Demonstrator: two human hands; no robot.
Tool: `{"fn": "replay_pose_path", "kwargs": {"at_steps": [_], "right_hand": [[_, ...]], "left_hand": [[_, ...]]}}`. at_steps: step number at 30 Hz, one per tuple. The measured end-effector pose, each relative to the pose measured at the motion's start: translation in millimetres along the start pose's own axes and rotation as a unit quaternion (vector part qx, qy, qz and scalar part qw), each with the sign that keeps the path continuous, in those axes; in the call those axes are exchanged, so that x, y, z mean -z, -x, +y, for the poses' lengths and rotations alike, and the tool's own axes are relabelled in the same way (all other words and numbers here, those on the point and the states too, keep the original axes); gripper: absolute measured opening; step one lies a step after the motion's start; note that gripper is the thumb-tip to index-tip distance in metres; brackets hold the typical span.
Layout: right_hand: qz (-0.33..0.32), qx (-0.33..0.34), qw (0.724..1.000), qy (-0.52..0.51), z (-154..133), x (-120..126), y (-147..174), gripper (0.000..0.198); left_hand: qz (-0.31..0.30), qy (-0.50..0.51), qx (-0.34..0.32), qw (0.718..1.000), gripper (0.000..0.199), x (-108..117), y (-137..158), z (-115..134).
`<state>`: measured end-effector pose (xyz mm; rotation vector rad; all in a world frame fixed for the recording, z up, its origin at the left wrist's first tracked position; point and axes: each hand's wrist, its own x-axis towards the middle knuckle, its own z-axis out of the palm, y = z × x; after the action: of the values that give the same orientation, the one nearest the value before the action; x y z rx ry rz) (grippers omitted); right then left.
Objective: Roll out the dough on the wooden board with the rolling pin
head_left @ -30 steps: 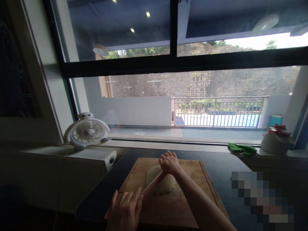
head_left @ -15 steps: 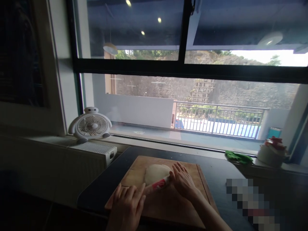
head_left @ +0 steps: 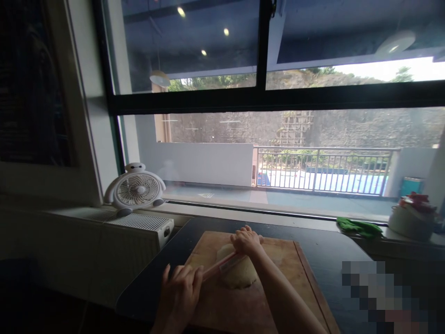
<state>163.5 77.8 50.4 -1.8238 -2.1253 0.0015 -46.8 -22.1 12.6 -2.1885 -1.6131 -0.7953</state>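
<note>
A flattened round of pale dough (head_left: 240, 275) lies on a wooden board (head_left: 288, 269). Across it, slanting from near left to far right, rests a rolling pin (head_left: 212, 270) with a red printed band, blurred by motion. The pin's near end is under the fingers of my left hand (head_left: 181, 288), off the dough's left side. At the far end my right hand (head_left: 247, 242) curls over the pin, and my forearm passes beside the dough's right edge. Both hands hide the pin's ends, and part of the dough shows beyond the pin.
The board sits on a dark table (head_left: 333, 260). A white fan (head_left: 140, 190) stands on the sill at left, above a radiator-like unit (head_left: 139, 225). To the right are a green cloth (head_left: 359, 227) and a white pot (head_left: 412, 220) with something red on top. A wide window fills the back.
The pin has moved from the dough's near edge onto its middle. My right hand has shifted away from me and left, its fingers now more curled. The view has tilted slightly.
</note>
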Motion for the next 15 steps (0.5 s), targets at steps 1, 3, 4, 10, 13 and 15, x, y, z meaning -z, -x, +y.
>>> {"fn": "replay_pose_path", "kwargs": {"at_steps": [1,3,4,10,13,15], "right_hand": [[0.005,0.0,1.0,0.001,2.3,1.1,10.4,0.031],[0.025,0.001,1.0,0.007,9.5,2.0,41.5,0.036],[0.037,0.001,0.999,0.011,13.8,1.5,60.3,0.041],[0.078,-0.016,0.996,0.05,28.8,-9.7,140.7,0.057],[0.075,-0.032,0.995,0.062,23.8,-9.0,123.6,0.056],[0.066,-0.036,0.995,0.058,17.9,-4.9,94.6,0.053]], "left_hand": [[0.004,0.004,-0.003,1.0,0.036,0.4,0.1,0.0],[0.023,0.019,-0.015,0.999,0.033,1.4,3.7,2.6],[0.033,0.028,-0.024,0.999,0.031,1.8,6.8,4.8],[0.053,0.05,-0.032,0.997,0.026,3.2,17.9,18.8],[0.05,0.035,-0.016,0.998,0.032,2.1,6.0,19.3],[0.051,0.018,-0.003,0.999,0.036,-1.4,-8.5,16.0]]}}
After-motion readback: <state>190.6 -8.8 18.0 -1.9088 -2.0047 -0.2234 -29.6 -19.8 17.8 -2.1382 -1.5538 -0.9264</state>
